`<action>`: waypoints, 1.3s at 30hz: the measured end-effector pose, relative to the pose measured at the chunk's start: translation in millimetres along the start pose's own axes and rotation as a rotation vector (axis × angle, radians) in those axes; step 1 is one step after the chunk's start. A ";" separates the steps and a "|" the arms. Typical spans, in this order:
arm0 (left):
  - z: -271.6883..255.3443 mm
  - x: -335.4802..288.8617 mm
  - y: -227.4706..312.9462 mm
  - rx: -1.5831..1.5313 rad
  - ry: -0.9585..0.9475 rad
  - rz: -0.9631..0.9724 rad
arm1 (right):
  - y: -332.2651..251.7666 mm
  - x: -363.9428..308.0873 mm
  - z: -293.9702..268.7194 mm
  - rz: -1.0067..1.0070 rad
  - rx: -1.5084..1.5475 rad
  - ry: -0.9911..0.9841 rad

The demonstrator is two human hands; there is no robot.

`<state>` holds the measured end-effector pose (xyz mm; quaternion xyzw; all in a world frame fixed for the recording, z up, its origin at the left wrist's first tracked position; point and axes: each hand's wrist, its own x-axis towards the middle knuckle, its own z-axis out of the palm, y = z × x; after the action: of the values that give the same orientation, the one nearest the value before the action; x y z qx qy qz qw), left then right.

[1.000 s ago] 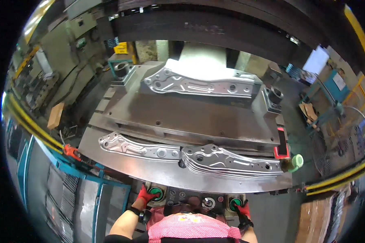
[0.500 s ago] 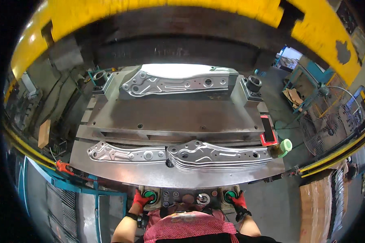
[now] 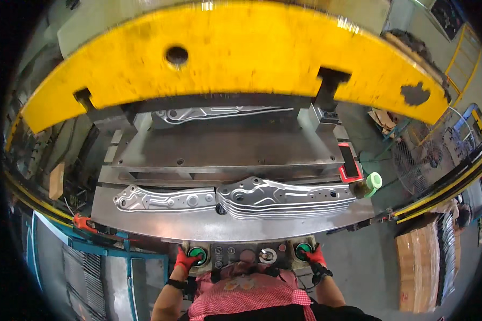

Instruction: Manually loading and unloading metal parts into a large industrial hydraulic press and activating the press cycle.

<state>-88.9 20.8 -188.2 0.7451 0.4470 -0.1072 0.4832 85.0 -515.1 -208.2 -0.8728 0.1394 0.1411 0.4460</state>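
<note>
My left hand (image 3: pixel 185 260), in a red glove, lies at the outer side of a round green push button (image 3: pixel 197 253), its thumb reaching onto it. My right hand (image 3: pixel 316 256), gloved the same way, has its thumb on the matching green button (image 3: pixel 303 249). Both hands are spread and hold nothing. Ahead on the press bed, a stack of stamped metal arm-shaped panels (image 3: pixel 289 199) sits right of a separate stamped panel (image 3: pixel 163 201). Another panel (image 3: pixel 198 113) lies on the lower die (image 3: pixel 225 139), partly hidden by the lowered yellow press ram (image 3: pixel 241 59).
Dials and small buttons fill the control panel (image 3: pixel 245 255) between my hands. A red-cased phone (image 3: pixel 349 161) and a green-capped bottle (image 3: pixel 370 183) stand at the bed's right edge. A floor fan (image 3: pixel 420 152) and cardboard-sided stack (image 3: pixel 416 273) are right; a blue-framed rack (image 3: pixel 91 267) is left.
The yellow ram has come down, covering much of the panel on the die and the guide bushings. My hands stay at the green buttons; the view has shifted slightly.
</note>
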 end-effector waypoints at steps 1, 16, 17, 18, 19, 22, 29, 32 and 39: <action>-1.5 -3.2 3.1 0.046 -0.001 -0.009 | 31.2 17.8 4.0 -0.053 -0.002 0.017; -172.3 -98.6 297.9 0.607 0.602 1.040 | -343.4 -4.2 -113.0 -0.859 -0.420 0.053; -159.9 -94.1 353.3 0.681 0.584 1.153 | -354.9 1.8 -103.5 -0.914 -0.605 -0.089; -149.7 -91.9 397.1 0.737 0.505 1.166 | -364.0 6.7 -90.7 -0.948 -0.717 -0.157; -137.0 -76.6 426.1 0.787 0.559 1.239 | -370.1 11.0 -78.9 -0.978 -0.839 -0.218; -118.6 -40.2 498.0 0.835 0.663 1.430 | -384.1 9.6 -53.9 -0.884 -0.856 -0.357; -113.1 27.9 571.2 1.141 0.541 1.210 | -375.0 17.4 -44.0 -0.929 -0.863 -0.353; -125.7 -16.1 542.9 1.154 0.677 1.363 | -361.6 23.5 -49.3 -0.961 -0.756 -0.351; -222.0 -58.2 383.0 1.170 0.451 1.253 | -375.5 14.1 -47.5 -0.865 -0.797 -0.388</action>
<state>111.8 118.1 198.6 0.9841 -0.0848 0.1152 -0.1051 242.5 -344.2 90.8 -0.9081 -0.3742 0.1448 0.1196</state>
